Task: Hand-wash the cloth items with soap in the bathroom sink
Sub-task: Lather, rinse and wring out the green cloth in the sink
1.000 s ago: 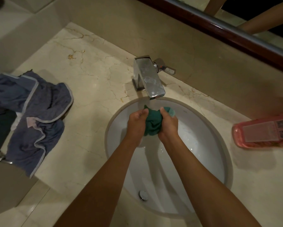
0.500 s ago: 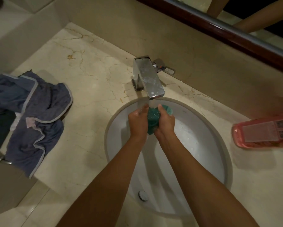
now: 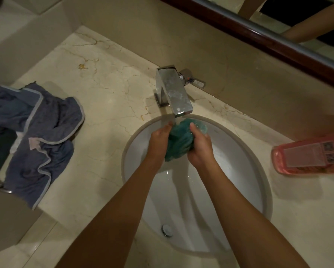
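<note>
We see the left hand (image 3: 159, 141) and the right hand (image 3: 200, 149) both curled tightly around one bunched teal cloth (image 3: 178, 142), held between them over the back of the white sink (image 3: 239, 176), directly under the spout of the chrome faucet (image 3: 173, 91), where a stream of water appears to fall. We judge the chief risks to be splashing onto the marble counter (image 3: 108, 105), caused by water striking the wadded cloth so high in the basin, and the wet cloth slipping from the fingers toward the drain (image 3: 166, 230). We count two hands, one teal cloth, one faucet, one drain, one pink soap bottle (image 3: 309, 156) lying on its side, and a heap of blue-grey garments (image 3: 40, 136) whose number we cannot tell.
</note>
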A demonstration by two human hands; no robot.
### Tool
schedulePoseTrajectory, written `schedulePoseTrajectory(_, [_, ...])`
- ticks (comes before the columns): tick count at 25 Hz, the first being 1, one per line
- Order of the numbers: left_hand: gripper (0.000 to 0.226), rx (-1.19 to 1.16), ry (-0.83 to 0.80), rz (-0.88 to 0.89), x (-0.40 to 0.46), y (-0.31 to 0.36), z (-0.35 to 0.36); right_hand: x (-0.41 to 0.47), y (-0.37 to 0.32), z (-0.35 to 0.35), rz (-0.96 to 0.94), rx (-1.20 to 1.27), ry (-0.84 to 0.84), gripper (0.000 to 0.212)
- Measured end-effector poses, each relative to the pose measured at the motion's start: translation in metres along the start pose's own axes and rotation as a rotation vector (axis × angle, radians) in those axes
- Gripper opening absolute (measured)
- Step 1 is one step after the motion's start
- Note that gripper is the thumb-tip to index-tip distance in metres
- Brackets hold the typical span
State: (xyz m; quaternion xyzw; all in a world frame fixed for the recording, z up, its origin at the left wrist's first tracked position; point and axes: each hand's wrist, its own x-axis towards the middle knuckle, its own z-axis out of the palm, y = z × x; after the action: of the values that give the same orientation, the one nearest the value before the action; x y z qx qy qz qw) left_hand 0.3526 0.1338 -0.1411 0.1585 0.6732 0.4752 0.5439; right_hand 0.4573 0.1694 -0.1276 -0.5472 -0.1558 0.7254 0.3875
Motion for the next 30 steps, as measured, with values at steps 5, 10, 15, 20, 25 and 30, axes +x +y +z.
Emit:
schedulePoseTrajectory(5, [0.048,0.009,-0.126,-0.131,-0.003,-0.007,-0.007,0.004,0.000,-0.010,0.011,0.024,0.032,0.027])
schedulePoseTrajectory(10, [0.031,-0.186,-0.078,-0.076,0.001,-0.008,-0.011,-0.004,0.002,-0.016,0.019,-0.024,-0.018,0.029])
schedulePoseTrajectory(15, [0.060,-0.056,-0.057,-0.221,-0.008,-0.008,-0.014,-0.011,0.005,-0.001,0.136,-0.076,-0.083,0.041])
schedulePoseTrajectory(20, [0.094,-0.226,-0.099,-0.188,0.001,-0.011,-0.021,-0.011,0.003,0.015,0.119,-0.184,-0.115,0.044])
schedulePoseTrajectory(25, [0.033,-0.047,-0.102,0.077,0.004,-0.006,-0.038,-0.005,-0.005,0.021,0.101,-0.265,-0.087,0.036])
schedulePoseTrajectory(30, [0.027,-0.360,-0.138,-0.079,-0.002,-0.005,-0.044,0.000,-0.004,0.010,0.048,-0.160,0.011,0.019])
